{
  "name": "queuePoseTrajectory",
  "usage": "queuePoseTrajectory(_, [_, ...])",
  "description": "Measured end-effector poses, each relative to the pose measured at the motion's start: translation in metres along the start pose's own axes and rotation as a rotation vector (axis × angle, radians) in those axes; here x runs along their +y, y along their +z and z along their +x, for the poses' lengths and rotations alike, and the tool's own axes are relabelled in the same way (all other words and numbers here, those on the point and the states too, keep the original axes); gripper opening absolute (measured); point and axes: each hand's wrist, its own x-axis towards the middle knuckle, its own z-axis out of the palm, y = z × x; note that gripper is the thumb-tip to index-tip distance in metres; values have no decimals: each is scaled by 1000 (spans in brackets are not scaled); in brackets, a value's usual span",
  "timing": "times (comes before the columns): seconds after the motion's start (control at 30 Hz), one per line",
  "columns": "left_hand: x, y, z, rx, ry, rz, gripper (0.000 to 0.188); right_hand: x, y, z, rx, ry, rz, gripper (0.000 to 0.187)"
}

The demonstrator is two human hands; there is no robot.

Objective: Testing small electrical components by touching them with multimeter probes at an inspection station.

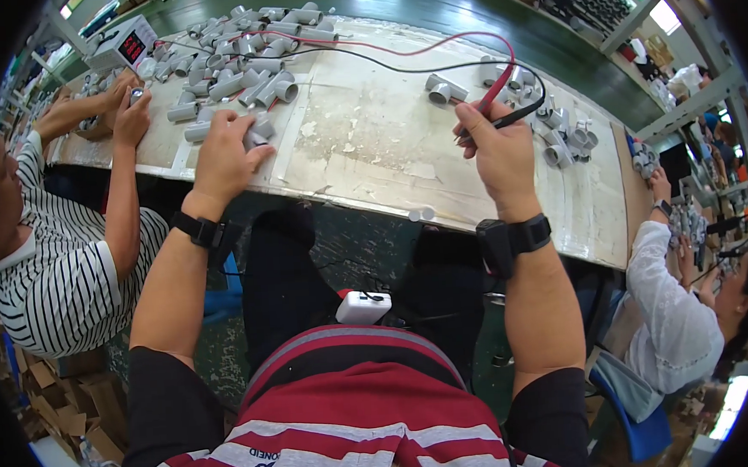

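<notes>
My left hand (222,161) is at the left part of the worn white worktable (351,141), its thumb and fingers closed round a grey tube-shaped part (259,131). More grey tubular parts (249,74) lie heaped just beyond it. In my right hand (504,153) are two test probes, a red one (491,94) and a black one (511,117), gripped together with their tips pointing left. Red and black leads run from them across the table toward the far left. A second, smaller group of grey tubular parts (554,141) lies beside and beyond my right hand.
A boxy instrument with a red display (127,45) stands at the far left. Co-workers sit on both sides, one in a striped shirt (64,270), one in a white top (675,318). Two small round pieces (422,214) lie at the near edge. A green surface (361,16) runs behind the table.
</notes>
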Motion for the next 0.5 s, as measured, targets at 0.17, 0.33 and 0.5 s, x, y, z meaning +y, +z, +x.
queuePoseTrajectory(0.17, [72, 32, 30, -18, 342, -3, 59, -29, -19, 23, 15, -119, -176, 18])
queuePoseTrajectory(0.33, [161, 114, 105, -100, 696, -192, 50, -41, -17, 34, 4, -224, -261, 18])
queuePoseTrajectory(0.5, [187, 148, 160, -432, 587, -258, 45, -45, -31, 20, 31, -220, -315, 19])
